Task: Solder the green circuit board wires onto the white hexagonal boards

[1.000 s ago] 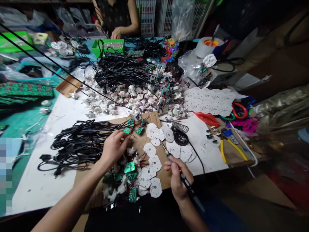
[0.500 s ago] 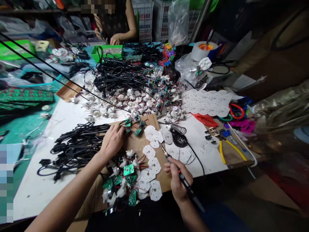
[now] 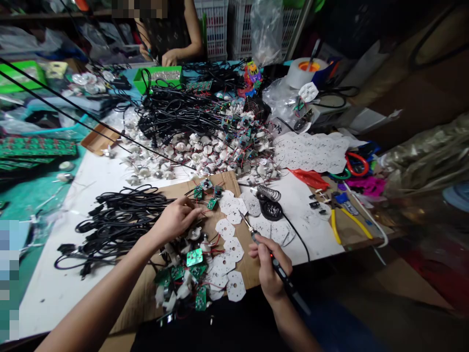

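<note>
Soldering iron (image 3: 280,272) sits pinched in our right hand (image 3: 270,274) beside the cardboard (image 3: 249,266), likely for control; left hand (image 3: 179,218) over cardboard, grip unclear.

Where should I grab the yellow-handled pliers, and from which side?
Probably take the pliers around both yellow handles, coming from the person's side: the handles splay apart that way, while the head points away beside a blue piece. The right hand holds a soldering iron, so that hand isn't free.
</note>
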The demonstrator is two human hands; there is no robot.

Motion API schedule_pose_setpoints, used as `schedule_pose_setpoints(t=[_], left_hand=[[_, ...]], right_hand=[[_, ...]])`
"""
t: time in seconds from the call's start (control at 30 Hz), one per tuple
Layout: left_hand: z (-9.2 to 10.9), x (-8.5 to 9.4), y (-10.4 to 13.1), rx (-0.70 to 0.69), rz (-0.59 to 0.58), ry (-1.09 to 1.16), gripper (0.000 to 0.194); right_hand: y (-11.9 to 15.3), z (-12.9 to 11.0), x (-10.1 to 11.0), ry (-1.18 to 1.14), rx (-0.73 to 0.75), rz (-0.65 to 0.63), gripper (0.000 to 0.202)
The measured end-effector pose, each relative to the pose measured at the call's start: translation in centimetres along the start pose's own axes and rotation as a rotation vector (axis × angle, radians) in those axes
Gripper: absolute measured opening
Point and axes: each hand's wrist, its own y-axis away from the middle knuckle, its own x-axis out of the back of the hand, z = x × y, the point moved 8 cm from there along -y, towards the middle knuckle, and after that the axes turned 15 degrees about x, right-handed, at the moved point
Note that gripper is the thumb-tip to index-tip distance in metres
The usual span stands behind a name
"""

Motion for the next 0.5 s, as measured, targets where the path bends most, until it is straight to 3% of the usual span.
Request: schedule_pose_setpoints(t=[0.1,0.27,0.37,0.5], left_hand=[[0.8,-1.1,-0.7,0.024,-0.06,-0.105,0.052],[3.2,-2.4,-0.6,-0.172,-0.35,0.019,0.032],[2.8,-1.9,-0.9,-0.117,-0.419,0.117,0.027],[1.5,-1.0,-1.1,0.02,-0.465,0.294,0.032]], right_hand=[[-0.1,-0.1,0.7,0.051,0.034,0.007,0.021],[-0.6,0.7,3.3,0.249,0.062,0.076,0.022],[-0.9,1.5,4.8,0.344,0.037,0.128,0.023],[-1.3,1.7,5.1,0.421,0.075,0.093,0.021]])
